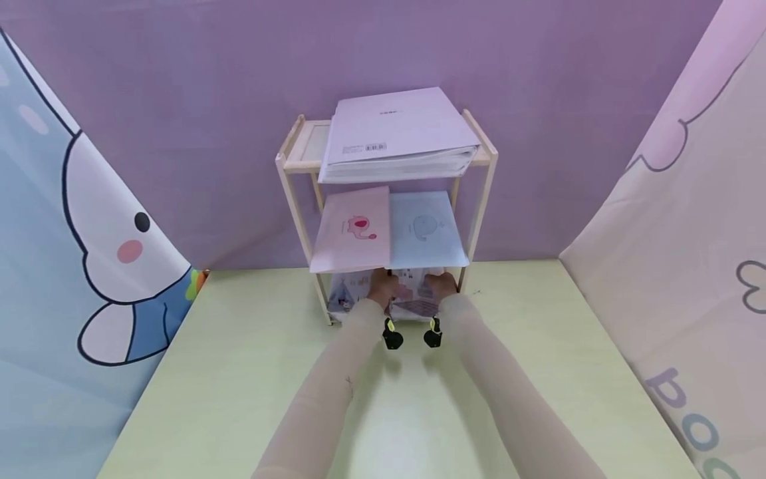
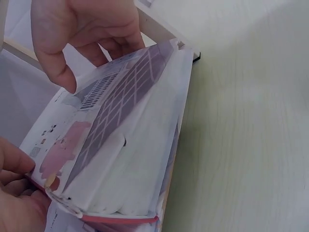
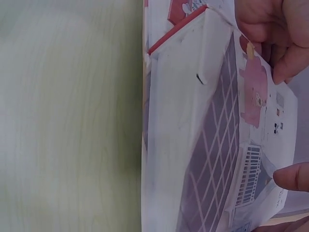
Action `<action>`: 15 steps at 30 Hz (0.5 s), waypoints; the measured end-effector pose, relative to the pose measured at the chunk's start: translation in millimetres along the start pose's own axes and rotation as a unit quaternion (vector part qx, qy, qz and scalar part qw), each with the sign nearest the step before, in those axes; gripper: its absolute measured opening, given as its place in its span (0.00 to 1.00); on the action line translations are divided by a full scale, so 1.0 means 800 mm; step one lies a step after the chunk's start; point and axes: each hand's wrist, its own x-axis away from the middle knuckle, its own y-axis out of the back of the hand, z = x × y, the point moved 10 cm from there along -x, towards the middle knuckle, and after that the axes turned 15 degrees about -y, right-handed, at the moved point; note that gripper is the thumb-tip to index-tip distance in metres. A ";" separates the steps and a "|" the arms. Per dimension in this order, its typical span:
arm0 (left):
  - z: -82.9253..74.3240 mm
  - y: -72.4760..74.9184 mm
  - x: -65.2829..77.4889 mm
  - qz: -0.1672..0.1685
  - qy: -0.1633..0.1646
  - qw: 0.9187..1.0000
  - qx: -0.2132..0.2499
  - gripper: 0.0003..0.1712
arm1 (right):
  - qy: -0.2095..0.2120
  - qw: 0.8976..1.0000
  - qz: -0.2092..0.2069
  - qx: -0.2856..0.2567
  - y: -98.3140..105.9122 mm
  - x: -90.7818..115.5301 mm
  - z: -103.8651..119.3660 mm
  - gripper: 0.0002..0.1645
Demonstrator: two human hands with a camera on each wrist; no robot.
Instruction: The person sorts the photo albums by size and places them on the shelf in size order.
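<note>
My left hand (image 1: 383,287) and right hand (image 1: 443,286) both reach to the lowest level of a small wooden shelf (image 1: 305,141). They hold a thick, white-sided printed book (image 2: 104,108) whose cover shows a pink animal, a grey lattice and a white fence. At the red-edged end, the left thumb and fingers pinch the book near the pink animal. Toward the other end, the right hand grips the cover's back edge, its thumb (image 3: 291,178) lying over the print. Another printed item (image 1: 346,291) lies to the left on the same level.
On the middle level lie a pink booklet (image 1: 352,229) and a light blue booklet (image 1: 426,228), jutting out above my hands. A thick white book stack (image 1: 401,133) rests on top. The pale green table (image 1: 269,372) spreads in front; a purple cloth (image 1: 209,133) hangs behind.
</note>
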 end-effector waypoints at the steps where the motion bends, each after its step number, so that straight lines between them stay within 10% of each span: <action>1: 0.000 -0.001 0.000 -0.001 -0.001 1.000 -0.007 0.34 | 0.002 1.000 -0.012 0.005 0.002 -0.001 0.000 0.22; 9: -0.003 -0.008 0.001 -0.009 -0.014 1.000 -0.014 0.32 | -0.013 1.000 -0.016 0.000 0.004 -0.012 -0.007 0.19; 15: -0.005 -0.003 0.010 -0.017 -0.028 0.999 -0.029 0.29 | -0.086 0.996 -0.001 0.018 0.011 0.107 0.043 0.22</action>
